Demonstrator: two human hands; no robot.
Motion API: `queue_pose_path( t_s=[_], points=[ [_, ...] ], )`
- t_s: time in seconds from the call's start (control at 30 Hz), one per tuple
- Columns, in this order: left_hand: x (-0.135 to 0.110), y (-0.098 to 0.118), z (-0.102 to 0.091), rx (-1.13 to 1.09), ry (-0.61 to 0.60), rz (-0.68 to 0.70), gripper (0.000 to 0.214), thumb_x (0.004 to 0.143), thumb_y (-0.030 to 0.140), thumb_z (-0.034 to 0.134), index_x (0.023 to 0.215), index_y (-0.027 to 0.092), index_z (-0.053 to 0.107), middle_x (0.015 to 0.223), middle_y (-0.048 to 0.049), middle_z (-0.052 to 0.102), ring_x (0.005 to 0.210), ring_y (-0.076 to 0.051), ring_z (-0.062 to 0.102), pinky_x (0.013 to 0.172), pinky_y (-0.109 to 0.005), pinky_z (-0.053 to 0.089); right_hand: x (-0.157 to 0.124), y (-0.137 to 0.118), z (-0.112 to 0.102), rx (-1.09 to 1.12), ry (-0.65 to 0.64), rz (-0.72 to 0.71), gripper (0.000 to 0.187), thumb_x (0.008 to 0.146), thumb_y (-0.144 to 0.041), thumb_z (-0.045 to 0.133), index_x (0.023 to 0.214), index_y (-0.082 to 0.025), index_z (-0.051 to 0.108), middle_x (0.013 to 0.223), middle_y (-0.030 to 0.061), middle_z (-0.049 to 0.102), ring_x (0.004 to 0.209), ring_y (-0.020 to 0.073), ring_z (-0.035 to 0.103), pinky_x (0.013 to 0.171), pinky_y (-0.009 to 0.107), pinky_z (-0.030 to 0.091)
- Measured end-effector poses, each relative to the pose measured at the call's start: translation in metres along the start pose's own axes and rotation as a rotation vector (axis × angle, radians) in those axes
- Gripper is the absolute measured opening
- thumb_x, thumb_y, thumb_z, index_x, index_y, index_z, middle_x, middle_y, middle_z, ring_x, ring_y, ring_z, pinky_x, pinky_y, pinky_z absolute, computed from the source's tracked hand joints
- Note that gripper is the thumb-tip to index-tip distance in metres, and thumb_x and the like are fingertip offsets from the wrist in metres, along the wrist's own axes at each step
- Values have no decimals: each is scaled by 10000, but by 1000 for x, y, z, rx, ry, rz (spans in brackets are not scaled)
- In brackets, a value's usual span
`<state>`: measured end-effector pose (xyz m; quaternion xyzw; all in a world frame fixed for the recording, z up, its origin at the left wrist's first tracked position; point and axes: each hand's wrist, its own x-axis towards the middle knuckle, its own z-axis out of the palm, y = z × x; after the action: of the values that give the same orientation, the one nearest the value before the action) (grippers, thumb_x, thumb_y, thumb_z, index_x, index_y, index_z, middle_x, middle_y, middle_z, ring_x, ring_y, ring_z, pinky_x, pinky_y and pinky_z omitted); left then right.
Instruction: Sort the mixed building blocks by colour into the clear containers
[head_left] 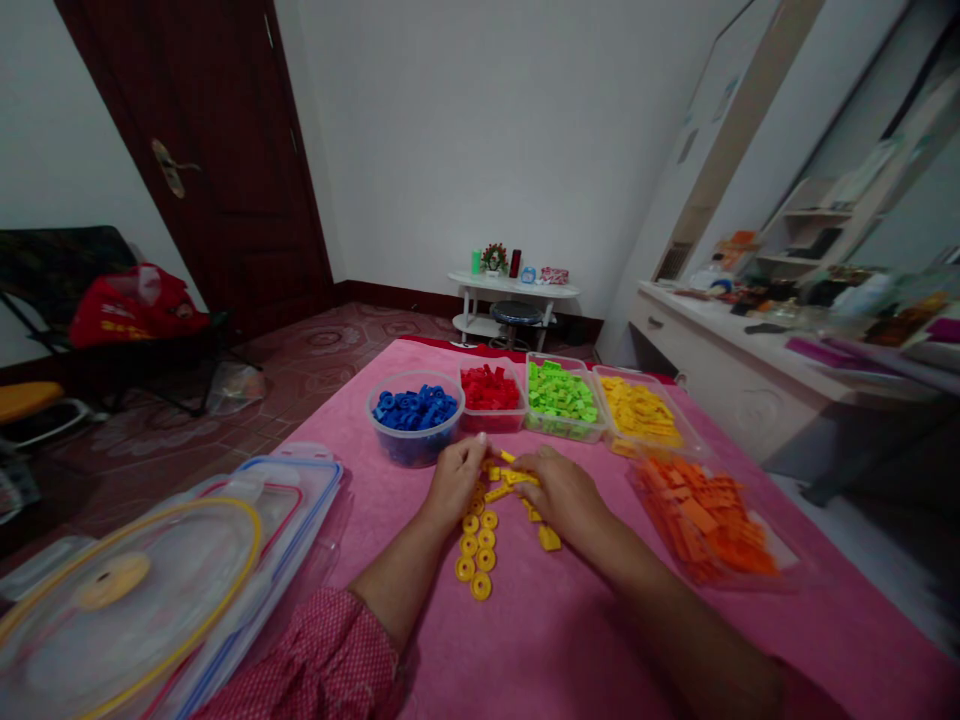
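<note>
A small heap of yellow plastic pieces [480, 545], round rings and little bricks, lies on the pink cloth [540, 640] in front of me. My left hand [454, 478] rests on the left side of the heap with its fingers curled down onto the pieces. My right hand [564, 492] lies on the right side, fingers bent over several small yellow bricks [511, 478] between the two hands. What sits under either palm is hidden.
Beyond the hands stand a round tub of blue pieces [415, 412] and boxes of red [491, 392], green [561, 398], yellow [639, 410] and orange [705, 515] pieces. Stacked container lids [150, 580] lie at the left table edge. A white dresser [720, 370] stands right.
</note>
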<state>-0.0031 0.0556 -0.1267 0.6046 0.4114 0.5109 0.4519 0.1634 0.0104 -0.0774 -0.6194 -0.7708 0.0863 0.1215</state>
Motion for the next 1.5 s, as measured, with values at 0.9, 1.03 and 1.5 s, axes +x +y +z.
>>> queue_pose_path(
  t_s=[0.9,1.03,1.5],
  points=[
    [-2,3,1,7,-34,-22,354,844,463,539,814,143,688,819,-75,684,724,-175,630,661,-283,487,1,24,-15,219,252,27,217,756,-161,583,951,-178,677,983,56,656,743,159,592,721,280,430],
    [-10,16,4,381,-116,279,161,803,297,613,828,184,725,916,-67,689,924,-207,598,861,-342,439,2,41,-17,50,168,98,306,739,-103,548,1009,-172,673,976,70,687,813,182,608,727,278,411],
    [-10,9,2,686,-226,403,231,692,398,769,875,259,749,1109,-47,641,1049,-239,535,893,-384,390,3,48,-12,225,131,74,270,818,-224,527,1027,-179,693,999,73,709,896,207,627,762,288,429]
  ],
)
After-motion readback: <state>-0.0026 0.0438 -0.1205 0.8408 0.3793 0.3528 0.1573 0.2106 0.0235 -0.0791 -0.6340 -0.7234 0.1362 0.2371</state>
